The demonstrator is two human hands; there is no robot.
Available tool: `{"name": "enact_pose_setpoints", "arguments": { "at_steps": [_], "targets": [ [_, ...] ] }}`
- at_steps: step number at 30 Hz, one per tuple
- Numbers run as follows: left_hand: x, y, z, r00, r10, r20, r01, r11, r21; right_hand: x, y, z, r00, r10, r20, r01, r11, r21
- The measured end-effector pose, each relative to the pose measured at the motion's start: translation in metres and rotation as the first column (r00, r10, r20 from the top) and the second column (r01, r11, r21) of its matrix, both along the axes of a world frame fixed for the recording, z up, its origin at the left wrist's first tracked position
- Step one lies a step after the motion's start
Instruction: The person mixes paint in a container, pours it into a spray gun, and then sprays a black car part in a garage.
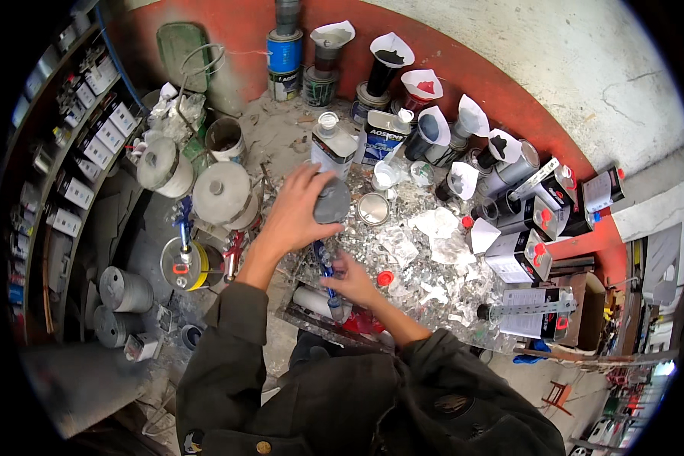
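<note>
Left hand (296, 216) clamped over the top of a grey rounded plastic cup (331, 201), fingers wrapped on its lid side, cup tipped slightly. Right hand (351, 280) sits lower and closer to the body, closed around a blue-handled spray gun body (327, 275) that runs down from under the cup; the two hands are apart but working the same assembly, one above the other. Whether the cup is fully seated on the gun can't be told.

All this is over a cluttered surface (425, 262) littered with crumpled clear wrap and paper scraps. Just right of the left hand: a small open metal tin (373, 208). Just beyond the left hand: a white rectangular can with a cap (333, 148). Near the right hand, to its right: a small red cap (385, 279). Further right of both hands: black rectangular cans with red caps (526, 254) standing in a group. Beyond the hands along the red wall: a row of white paper cone strainers (391, 52) stuck in round tins, some stained dark or red.

Left of the left hand: two grey dusty round lids (222, 191) on pots, and a round tin with yellow band (188, 266). Far left: shelf of small boxed cans (91, 144). Person wears a dark jacket sleeve (228, 349).
</note>
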State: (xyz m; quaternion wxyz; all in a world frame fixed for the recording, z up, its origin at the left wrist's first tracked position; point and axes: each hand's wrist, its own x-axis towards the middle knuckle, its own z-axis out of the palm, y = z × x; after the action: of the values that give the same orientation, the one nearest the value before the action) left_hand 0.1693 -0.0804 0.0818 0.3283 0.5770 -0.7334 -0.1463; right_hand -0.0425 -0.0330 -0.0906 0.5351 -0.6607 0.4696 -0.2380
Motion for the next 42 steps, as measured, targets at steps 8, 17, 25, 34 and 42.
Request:
{"name": "enact_pose_setpoints", "arguments": {
  "at_steps": [8, 17, 25, 34, 42],
  "targets": [
    [0.011, -0.008, 0.037, 0.978, -0.135, 0.158, 0.113, 0.983, 0.145, 0.063, 0.016, -0.005, 0.944, -0.155, 0.291, 0.182, 0.981, -0.068],
    [0.013, 0.025, 0.072, 0.861, -0.475, 0.179, 0.451, 0.878, 0.161, -0.001, 0.052, 0.050, 0.995, -0.042, 0.085, 0.050, 0.994, -0.095],
    [-0.040, 0.046, 0.083, 0.633, -0.707, 0.315, 0.737, 0.675, 0.037, -0.075, 0.083, 0.090, 0.997, -0.019, 0.075, 0.022, 0.999, -0.037],
    [-0.114, 0.053, 0.071, 0.572, -0.752, 0.327, 0.784, 0.619, 0.053, -0.133, 0.130, 0.063, 0.981, -0.192, -0.042, 0.186, 0.976, -0.111],
    [-0.203, 0.049, 0.034, 0.940, -0.244, 0.238, 0.211, 0.965, 0.156, -0.157, 0.136, 0.051, 0.816, -0.501, -0.290, 0.463, 0.865, -0.192]
  ]
}}
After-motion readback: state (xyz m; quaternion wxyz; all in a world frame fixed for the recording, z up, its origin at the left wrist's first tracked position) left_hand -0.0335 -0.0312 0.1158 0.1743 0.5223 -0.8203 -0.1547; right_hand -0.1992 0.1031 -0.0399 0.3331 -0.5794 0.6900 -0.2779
